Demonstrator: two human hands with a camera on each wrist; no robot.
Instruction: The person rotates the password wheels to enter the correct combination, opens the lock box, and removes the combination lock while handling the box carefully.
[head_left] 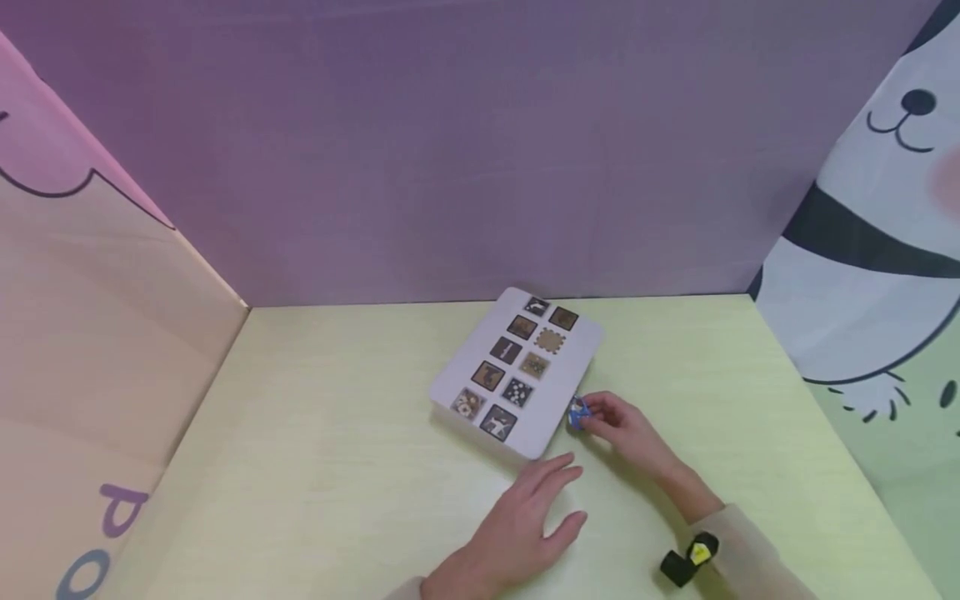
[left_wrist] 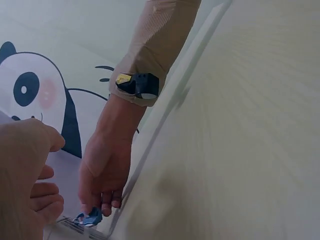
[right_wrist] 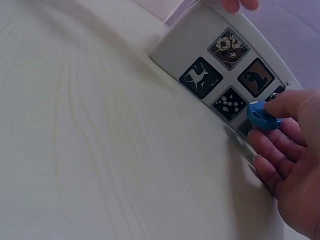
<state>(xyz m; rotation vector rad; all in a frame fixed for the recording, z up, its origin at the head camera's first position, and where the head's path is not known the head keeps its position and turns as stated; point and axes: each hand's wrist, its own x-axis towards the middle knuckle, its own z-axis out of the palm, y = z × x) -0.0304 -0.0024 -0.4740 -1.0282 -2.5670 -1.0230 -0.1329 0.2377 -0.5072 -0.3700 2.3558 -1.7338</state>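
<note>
A white box with rows of small square pictures on its top lies at an angle on the table. Beside its right edge, my right hand pinches a small blue keychain between thumb and fingers. In the right wrist view the keychain overlaps the box's pictured face, with a little metal ring showing at its top. My left hand hovers near the box's closest corner, fingers spread and fairly straight, holding nothing. The left wrist view shows the blue keychain below the right hand's fingers.
The pale wooden table extends around the box. A purple wall sheet rises behind it. Printed panels stand at both sides, a panda picture on the right one. A small black camera is strapped to the right sleeve.
</note>
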